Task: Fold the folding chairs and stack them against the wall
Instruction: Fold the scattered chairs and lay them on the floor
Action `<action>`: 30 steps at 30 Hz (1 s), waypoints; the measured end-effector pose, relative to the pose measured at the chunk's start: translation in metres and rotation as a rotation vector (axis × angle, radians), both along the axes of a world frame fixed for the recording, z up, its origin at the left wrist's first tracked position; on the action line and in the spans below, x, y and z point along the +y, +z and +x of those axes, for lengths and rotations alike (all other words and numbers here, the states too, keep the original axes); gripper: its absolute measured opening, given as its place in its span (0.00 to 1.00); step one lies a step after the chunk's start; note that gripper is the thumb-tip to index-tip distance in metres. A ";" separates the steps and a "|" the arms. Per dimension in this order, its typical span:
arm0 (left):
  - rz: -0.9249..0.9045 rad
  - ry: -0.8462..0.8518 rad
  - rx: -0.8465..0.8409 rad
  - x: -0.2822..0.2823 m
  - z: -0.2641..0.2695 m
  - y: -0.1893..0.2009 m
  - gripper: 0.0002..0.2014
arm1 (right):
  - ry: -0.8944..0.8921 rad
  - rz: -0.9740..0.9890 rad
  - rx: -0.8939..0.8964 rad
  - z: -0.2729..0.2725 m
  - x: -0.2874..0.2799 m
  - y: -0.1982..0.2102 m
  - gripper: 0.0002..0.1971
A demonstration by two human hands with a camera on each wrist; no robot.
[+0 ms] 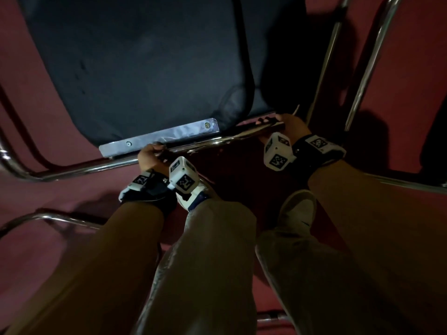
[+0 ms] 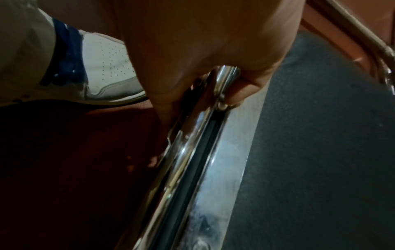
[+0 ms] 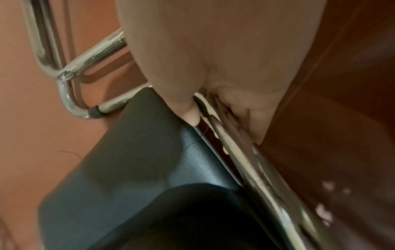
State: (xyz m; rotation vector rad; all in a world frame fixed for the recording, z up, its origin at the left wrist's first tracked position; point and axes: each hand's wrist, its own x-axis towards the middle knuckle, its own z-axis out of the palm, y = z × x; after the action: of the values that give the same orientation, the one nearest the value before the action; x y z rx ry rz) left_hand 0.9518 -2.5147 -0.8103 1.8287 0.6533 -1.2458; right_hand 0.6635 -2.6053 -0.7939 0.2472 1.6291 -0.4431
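Note:
A folding chair with a black padded seat [image 1: 135, 68] and a chrome tube frame [image 1: 79, 166] stands right in front of me on a red floor. My left hand [image 1: 151, 154] grips the chrome bar [image 2: 192, 143] along the seat's near edge, just below a metal plate [image 1: 159, 136] screwed to the seat. My right hand [image 1: 287, 125] grips the same bar [image 3: 252, 162] further right, at the seat's corner [image 3: 149, 135]. Both hands have fingers and thumb curled round the tube.
Chrome legs of another chair [image 1: 362, 76] rise at the right, with a further tube [image 1: 411, 184] beside my right forearm. A low chrome bar [image 1: 48, 217] lies at the lower left. My white shoes [image 1: 300, 209] and trouser legs stand just behind the held bar.

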 end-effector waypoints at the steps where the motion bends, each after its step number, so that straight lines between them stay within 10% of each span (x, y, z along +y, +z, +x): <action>1: 0.000 0.004 -0.035 0.000 -0.002 0.001 0.17 | -0.008 0.005 -0.011 0.001 0.001 0.001 0.12; 13: 0.122 -0.117 0.050 -0.027 -0.031 0.088 0.05 | -0.054 -0.003 -0.033 0.003 0.006 0.054 0.10; 23: -0.056 -0.102 0.054 -0.064 -0.043 0.211 0.31 | -0.046 -0.109 -0.238 0.002 -0.036 0.233 0.14; 30: -0.224 -0.053 0.127 -0.112 -0.068 0.457 0.10 | -0.035 -0.235 -0.290 0.003 -0.075 0.445 0.05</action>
State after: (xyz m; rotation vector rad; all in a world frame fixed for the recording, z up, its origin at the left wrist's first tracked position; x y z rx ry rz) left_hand 0.8839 -2.6262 -0.3532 1.6013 0.5142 -1.4195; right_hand 0.6661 -2.6807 -0.3493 0.1550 1.2789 -0.5928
